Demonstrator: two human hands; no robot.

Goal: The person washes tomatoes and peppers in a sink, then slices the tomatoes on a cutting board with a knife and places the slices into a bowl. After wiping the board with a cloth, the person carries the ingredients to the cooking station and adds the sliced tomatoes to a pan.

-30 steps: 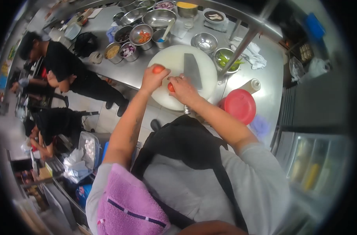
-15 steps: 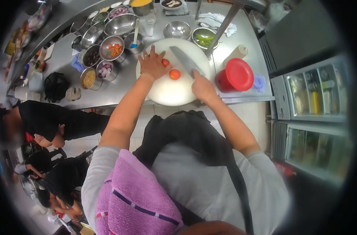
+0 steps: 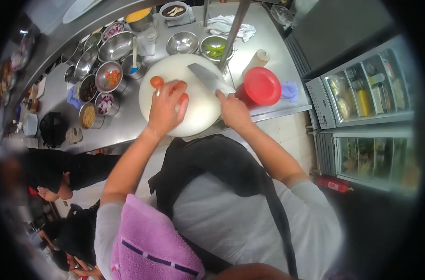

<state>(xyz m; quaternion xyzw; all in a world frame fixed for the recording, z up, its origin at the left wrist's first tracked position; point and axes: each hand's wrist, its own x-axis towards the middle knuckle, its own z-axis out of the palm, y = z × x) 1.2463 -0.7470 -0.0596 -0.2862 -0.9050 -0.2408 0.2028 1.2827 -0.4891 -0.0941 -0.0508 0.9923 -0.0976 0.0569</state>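
Note:
My right hand (image 3: 234, 110) is closed on the handle of a wide-bladed knife (image 3: 208, 78), whose blade points up and left over the round white cutting board (image 3: 198, 116). Over the board's left half, my left hand (image 3: 166, 107) has its fingers bent over tomato pieces (image 3: 183, 98), which they partly hide; its grip on them is unclear. A tomato piece with its red face up (image 3: 156, 82) lies just beyond my left fingertips. Beyond the board, a steel bowl of green peppers (image 3: 215, 48) stands beside an empty steel bowl (image 3: 182, 43).
Steel bowls of cut vegetables (image 3: 111, 77) crowd the counter's left. A red container (image 3: 262, 87) and a squeeze bottle (image 3: 257, 61) stand right of the board. A table post (image 3: 234, 32) rises behind it. Two people in black (image 3: 63, 172) are at the lower left.
My left hand has gone from spread beside the tomatoes to curled over them. The knife, flat on the board one second ago, is now in my right hand. The view has shifted right.

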